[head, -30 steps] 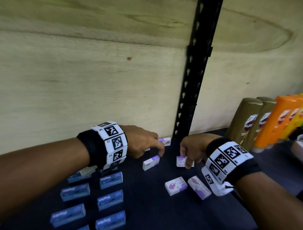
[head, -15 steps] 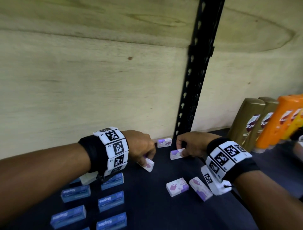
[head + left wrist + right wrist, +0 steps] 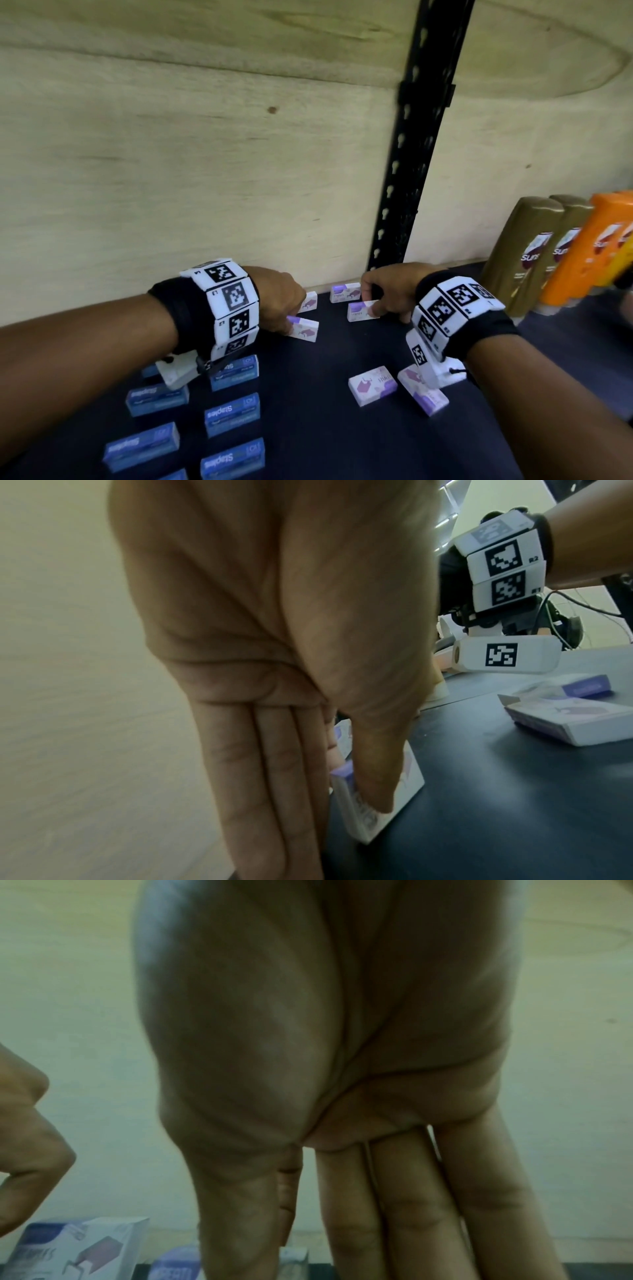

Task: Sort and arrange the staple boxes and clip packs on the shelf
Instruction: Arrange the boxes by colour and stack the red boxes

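We see a dark shelf [image 3: 308, 428] with a pale wood wall [image 3: 171, 171] behind it. A black post [image 3: 407, 192] stands at the far edge. The near middle is bare. Our left hand [image 3: 279, 298] pinches a purple and white box [image 3: 305, 329]. Our right hand [image 3: 390, 291] holds another box [image 3: 359, 311] with its fingertips. Two more boxes [image 3: 372, 385] lie near our right wrist. Blue staple boxes [image 3: 231, 414] sit in rows at near left. Bottles [image 3: 524, 257] stand at far right.

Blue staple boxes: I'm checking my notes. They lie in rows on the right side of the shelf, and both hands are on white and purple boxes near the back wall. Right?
Wrong side. The head view shows the blue staple boxes on the left of the shelf. The rest holds: left hand and right hand each touch a white and purple box.
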### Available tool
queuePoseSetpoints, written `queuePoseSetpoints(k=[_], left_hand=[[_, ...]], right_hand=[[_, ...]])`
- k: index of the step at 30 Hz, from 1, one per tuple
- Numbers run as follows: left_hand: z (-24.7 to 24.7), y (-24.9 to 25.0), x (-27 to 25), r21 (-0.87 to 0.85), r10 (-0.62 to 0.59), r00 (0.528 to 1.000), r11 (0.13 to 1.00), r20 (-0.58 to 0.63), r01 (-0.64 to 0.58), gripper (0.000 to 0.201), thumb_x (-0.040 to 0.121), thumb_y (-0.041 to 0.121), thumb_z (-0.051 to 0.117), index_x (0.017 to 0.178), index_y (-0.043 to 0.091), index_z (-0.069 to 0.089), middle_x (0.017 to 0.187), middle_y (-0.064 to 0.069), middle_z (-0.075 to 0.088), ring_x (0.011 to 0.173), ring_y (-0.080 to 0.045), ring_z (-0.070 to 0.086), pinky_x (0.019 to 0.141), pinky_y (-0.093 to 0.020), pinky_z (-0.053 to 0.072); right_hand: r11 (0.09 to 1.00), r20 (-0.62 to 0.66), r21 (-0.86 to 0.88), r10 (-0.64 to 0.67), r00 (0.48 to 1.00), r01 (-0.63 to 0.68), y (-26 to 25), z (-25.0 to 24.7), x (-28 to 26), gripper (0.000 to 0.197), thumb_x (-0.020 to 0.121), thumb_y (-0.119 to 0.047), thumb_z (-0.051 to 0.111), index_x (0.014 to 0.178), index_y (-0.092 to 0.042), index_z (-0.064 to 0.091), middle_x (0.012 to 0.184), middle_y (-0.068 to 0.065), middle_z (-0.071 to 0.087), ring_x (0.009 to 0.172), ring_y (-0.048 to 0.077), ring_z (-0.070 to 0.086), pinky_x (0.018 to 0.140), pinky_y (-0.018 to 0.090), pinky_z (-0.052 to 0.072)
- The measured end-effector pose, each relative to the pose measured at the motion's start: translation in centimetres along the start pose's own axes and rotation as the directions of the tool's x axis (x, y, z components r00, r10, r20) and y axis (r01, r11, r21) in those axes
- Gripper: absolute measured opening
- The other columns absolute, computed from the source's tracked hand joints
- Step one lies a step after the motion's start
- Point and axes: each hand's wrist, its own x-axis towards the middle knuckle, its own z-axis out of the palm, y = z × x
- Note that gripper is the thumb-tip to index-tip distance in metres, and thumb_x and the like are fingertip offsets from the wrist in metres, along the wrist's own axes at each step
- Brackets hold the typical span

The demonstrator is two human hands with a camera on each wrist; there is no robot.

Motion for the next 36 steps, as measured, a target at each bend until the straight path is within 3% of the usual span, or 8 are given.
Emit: queuePoseSetpoints(k=[3, 6, 9, 16, 25, 28, 31, 36], left_hand=[[-0.1, 0.0, 0.0, -0.015, 0.009, 1.0, 1.0, -0.003, -0.009, 0.035, 0.096, 0.038, 0.056, 0.115, 0.008, 0.059, 0.105, -0.008, 0.064, 0.08, -0.019, 0.053, 0.053, -0.024, 0.033], [-0.5, 0.2, -0.1, -0.043, 0.008, 1.0, 0.999, 0.012, -0.007, 0.035, 0.097, 0.037, 0.056, 0.117, 0.008, 0.057, 0.077, 0.003, 0.053, 0.069, -0.014, 0.05, 0.051, -0.023, 0.033], [-0.6, 0.5, -0.1, -0.062, -0.003, 1.0, 0.998, -0.002, 0.003, 0.035, 0.098, 0.037, 0.055, 0.118, 0.008, 0.057, 0.069, 0.006, 0.049, 0.058, -0.009, 0.047, 0.05, -0.021, 0.034], [-0.6, 1.1, -0.5, -0.048, -0.038, 0.999, 0.998, -0.001, 0.038, 0.038, 0.098, 0.038, 0.055, 0.117, 0.005, 0.059, 0.065, 0.006, 0.051, 0.048, -0.005, 0.044, 0.046, -0.019, 0.034], [-1.0, 1.1, -0.5, -0.1, -0.054, 0.998, 0.993, 0.022, 0.056, 0.04, 0.095, 0.039, 0.059, 0.118, 0.006, 0.059, 0.063, 0.007, 0.051, 0.045, -0.002, 0.044, 0.045, -0.015, 0.036], [-1.1, 1.0, -0.5, -0.109, -0.054, 0.998, 0.992, 0.026, 0.057, 0.041, 0.093, 0.039, 0.062, 0.117, 0.006, 0.059, 0.059, 0.008, 0.05, 0.035, 0.0, 0.044, 0.038, -0.012, 0.035], [-1.1, 0.8, -0.8, -0.145, -0.061, 0.997, 0.987, 0.043, 0.067, 0.041, 0.092, 0.041, 0.063, 0.118, 0.008, 0.06, 0.057, 0.008, 0.05, 0.026, 0.003, 0.042, 0.034, -0.011, 0.032], [-0.6, 0.4, -1.6, -0.242, -0.11, 0.994, 0.964, 0.021, 0.112, 0.049, 0.089, 0.047, 0.065, 0.122, 0.015, 0.051, 0.066, 0.009, 0.056, 0.052, -0.005, 0.049, 0.054, -0.02, 0.041]], right_hand=[[1.0, 0.017, -0.002, 0.002, 1.0, -0.002, -0.2, -0.1, 0.5, 0.018, 0.095, -0.03, 0.065, 0.108, -0.026, 0.054, 0.083, -0.012, 0.052, 0.036, -0.006, 0.051, 0.052, 0.018, 0.035], [1.0, 0.011, 0.001, 0.006, 1.0, -0.006, -0.2, 0.0, 0.7, 0.019, 0.094, -0.03, 0.066, 0.109, -0.026, 0.054, 0.085, -0.012, 0.051, 0.036, -0.005, 0.05, 0.045, 0.015, 0.036], [0.999, -0.009, 0.041, 0.008, 1.0, -0.008, 0.0, 0.1, 0.8, 0.02, 0.094, -0.029, 0.066, 0.111, -0.023, 0.057, 0.08, -0.011, 0.051, 0.039, -0.003, 0.051, 0.04, 0.011, 0.036], [0.999, 0.009, 0.043, 0.005, 1.0, -0.006, 0.0, 0.0, 0.7, 0.019, 0.094, -0.03, 0.066, 0.109, -0.025, 0.054, 0.079, -0.013, 0.051, 0.052, 0.0, 0.048, 0.052, 0.016, 0.037], [0.998, 0.029, 0.063, -0.023, 0.999, 0.021, 0.2, 0.0, 0.7, 0.023, 0.095, -0.028, 0.066, 0.115, -0.024, 0.055, 0.077, -0.013, 0.051, 0.03, -0.014, 0.045, 0.049, 0.014, 0.038], [0.997, 0.006, 0.071, -0.026, 1.0, 0.026, 0.3, 0.0, 0.5, 0.024, 0.094, -0.029, 0.066, 0.116, -0.025, 0.056, 0.075, -0.014, 0.05, 0.04, -0.004, 0.053, 0.042, 0.009, 0.036], [0.995, -0.008, 0.102, -0.012, 1.0, 0.013, 0.7, 0.1, 0.1, 0.031, 0.092, -0.031, 0.068, 0.12, -0.025, 0.056, 0.077, -0.013, 0.05, 0.056, 0.001, 0.047, 0.05, 0.015, 0.035], [0.99, -0.019, 0.138, 0.03, 0.999, -0.027, 0.8, 0.8, -0.3, 0.038, 0.091, -0.032, 0.069, 0.124, -0.025, 0.051, 0.082, -0.013, 0.049, 0.061, 0.003, 0.047, 0.05, 0.017, 0.035]])
